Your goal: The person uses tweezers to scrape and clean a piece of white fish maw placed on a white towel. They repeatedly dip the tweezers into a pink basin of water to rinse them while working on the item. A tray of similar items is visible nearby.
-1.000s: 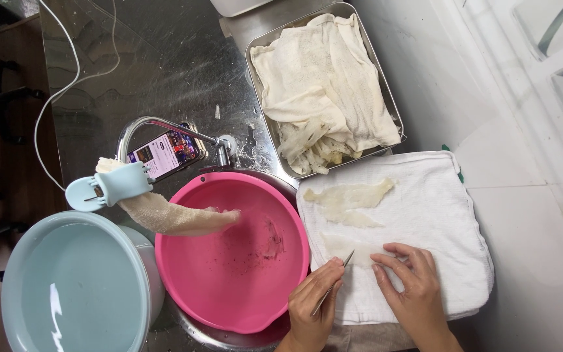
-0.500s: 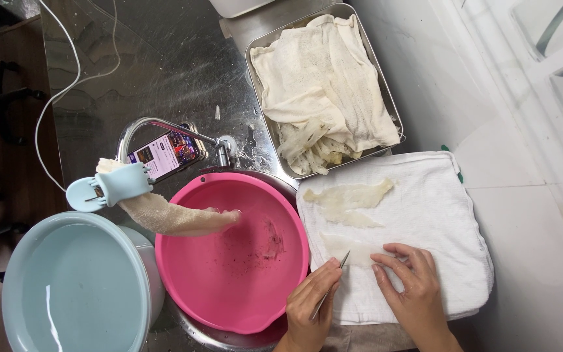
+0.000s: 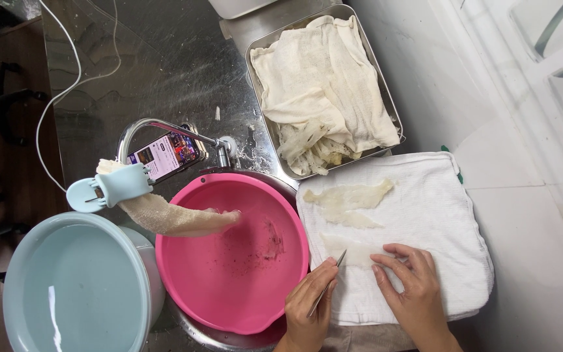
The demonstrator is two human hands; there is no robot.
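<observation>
My left hand [image 3: 309,306] pinches a pair of thin metal tweezers [image 3: 328,287] whose tip rests on a pale, translucent flat piece [image 3: 350,248] lying on a white towel [image 3: 438,221]. My right hand [image 3: 408,287] lies flat on the towel, fingertips pressing the same piece at its right end. A second pale piece [image 3: 353,199] lies higher on the towel, apart from both hands. A pink basin [image 3: 229,313] sits just left of the towel, with small dark specks on its bottom.
A metal tray [image 3: 260,78] at the top holds a cream cloth [image 3: 320,78] over more pale pieces. A faucet [image 3: 164,130] wrapped in cloth with a blue clip [image 3: 109,188] hangs over the basin. A light-blue bucket [image 3: 66,287] of water stands left. A phone [image 3: 164,153] leans behind the faucet.
The tweezers' tip in my left hand has shifted slightly on the pale piece. My right hand stays in place on the towel.
</observation>
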